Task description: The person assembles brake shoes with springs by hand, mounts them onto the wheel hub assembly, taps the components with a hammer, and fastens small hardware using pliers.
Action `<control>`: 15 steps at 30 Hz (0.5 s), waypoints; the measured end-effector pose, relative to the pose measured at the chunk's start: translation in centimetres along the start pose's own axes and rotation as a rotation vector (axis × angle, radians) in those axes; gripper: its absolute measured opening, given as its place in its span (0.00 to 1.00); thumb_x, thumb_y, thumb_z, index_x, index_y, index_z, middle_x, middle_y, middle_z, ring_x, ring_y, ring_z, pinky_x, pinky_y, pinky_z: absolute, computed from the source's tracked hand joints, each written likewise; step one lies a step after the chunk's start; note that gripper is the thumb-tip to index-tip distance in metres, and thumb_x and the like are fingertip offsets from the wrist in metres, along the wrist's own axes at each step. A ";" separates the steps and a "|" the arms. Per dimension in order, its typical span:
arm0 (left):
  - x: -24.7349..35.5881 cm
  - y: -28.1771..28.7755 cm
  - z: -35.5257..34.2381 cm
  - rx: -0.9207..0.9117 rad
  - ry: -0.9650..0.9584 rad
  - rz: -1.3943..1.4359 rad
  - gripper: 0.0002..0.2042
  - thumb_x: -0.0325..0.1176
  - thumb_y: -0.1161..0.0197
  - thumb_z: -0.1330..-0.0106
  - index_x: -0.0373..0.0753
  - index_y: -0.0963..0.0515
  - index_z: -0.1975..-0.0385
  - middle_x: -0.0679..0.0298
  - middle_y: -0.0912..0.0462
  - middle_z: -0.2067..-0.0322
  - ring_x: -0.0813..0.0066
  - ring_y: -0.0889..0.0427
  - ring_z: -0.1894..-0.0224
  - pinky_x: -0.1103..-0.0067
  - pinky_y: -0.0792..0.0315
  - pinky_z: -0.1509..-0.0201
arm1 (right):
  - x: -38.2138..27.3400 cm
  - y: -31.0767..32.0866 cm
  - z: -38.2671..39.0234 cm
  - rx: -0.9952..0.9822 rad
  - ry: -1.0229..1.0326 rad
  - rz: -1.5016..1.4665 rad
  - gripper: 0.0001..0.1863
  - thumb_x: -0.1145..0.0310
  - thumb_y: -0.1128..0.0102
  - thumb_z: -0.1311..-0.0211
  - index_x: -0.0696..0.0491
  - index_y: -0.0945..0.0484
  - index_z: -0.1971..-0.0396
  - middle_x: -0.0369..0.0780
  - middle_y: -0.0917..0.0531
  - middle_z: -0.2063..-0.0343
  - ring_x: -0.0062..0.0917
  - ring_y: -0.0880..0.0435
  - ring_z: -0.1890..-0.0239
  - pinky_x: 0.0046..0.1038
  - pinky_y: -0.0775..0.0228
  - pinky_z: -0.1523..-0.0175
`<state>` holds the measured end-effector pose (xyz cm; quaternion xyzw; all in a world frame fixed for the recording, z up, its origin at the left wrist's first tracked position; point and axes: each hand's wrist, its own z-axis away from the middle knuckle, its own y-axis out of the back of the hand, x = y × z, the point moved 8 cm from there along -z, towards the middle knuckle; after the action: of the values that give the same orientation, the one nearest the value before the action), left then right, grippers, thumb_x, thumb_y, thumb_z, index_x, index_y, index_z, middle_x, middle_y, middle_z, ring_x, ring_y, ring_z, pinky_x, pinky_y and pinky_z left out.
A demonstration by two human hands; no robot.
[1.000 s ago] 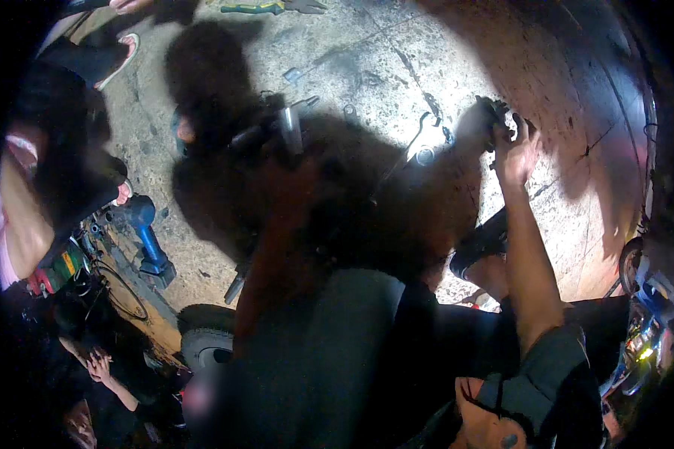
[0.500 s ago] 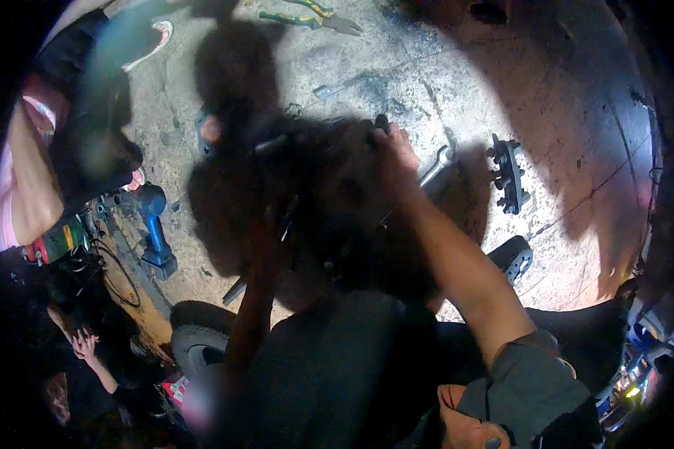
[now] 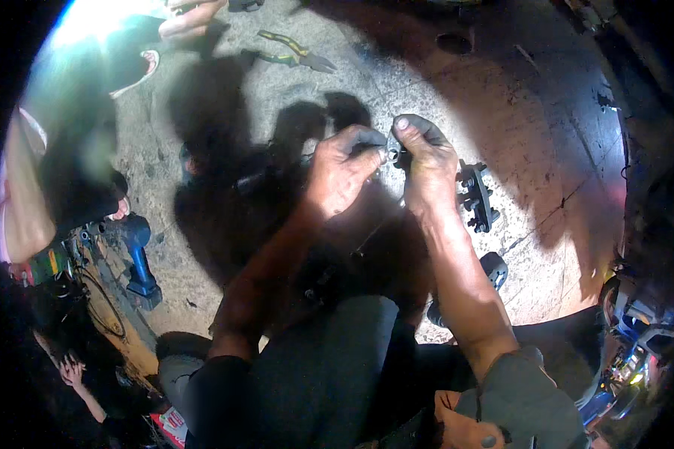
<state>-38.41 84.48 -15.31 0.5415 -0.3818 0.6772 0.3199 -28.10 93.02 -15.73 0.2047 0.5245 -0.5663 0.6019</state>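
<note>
1 small shiny part (image 3: 392, 156), middle of the frame, might drop.
The left hand (image 3: 342, 166) pinches it; the right hand (image 3: 431, 161) curls close, can't tell its grip. Loose pinching could cause that.

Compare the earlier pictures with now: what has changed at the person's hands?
The right hand has left the black bolted bar and moved left. The left hand has moved right, out of deep shadow. They now meet at a small metal ring-like piece, apparently pinched by the left; the right's grip is unclear. Pliers and blue cordless power tool stayed on the floor.
</note>
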 end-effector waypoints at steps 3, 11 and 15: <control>2.6 -0.7 -1.7 0.009 0.079 0.025 0.06 0.19 0.41 0.42 0.31 0.23 0.66 0.65 0.20 0.70 0.81 0.24 0.67 0.84 0.29 0.61 | -3.9 -0.7 0.5 -0.063 -0.026 0.036 0.12 0.70 0.42 0.38 0.58 0.23 0.58 0.38 0.19 0.65 0.21 0.22 0.65 0.23 0.28 0.58; 6.0 -1.6 -2.4 -0.079 0.077 0.126 0.05 0.22 0.39 0.41 0.32 0.22 0.65 0.63 0.19 0.71 0.80 0.22 0.70 0.84 0.26 0.65 | -7.4 -2.4 1.3 -0.174 0.181 0.129 0.16 0.69 0.38 0.42 0.62 0.25 0.57 0.45 0.19 0.63 0.26 0.20 0.63 0.24 0.23 0.62; 10.4 -2.3 -5.8 -0.036 -0.105 -0.111 0.09 0.24 0.39 0.41 0.31 0.22 0.61 0.61 0.19 0.72 0.81 0.23 0.71 0.86 0.29 0.67 | -12.8 -3.2 0.4 -0.060 0.403 0.389 0.11 0.72 0.39 0.42 0.60 0.22 0.59 0.40 0.19 0.65 0.21 0.21 0.65 0.21 0.27 0.60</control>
<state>-41.47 90.81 -5.44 0.5907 -0.3796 0.6222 0.3461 -28.38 97.79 -3.45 0.3922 0.6011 -0.3722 0.5885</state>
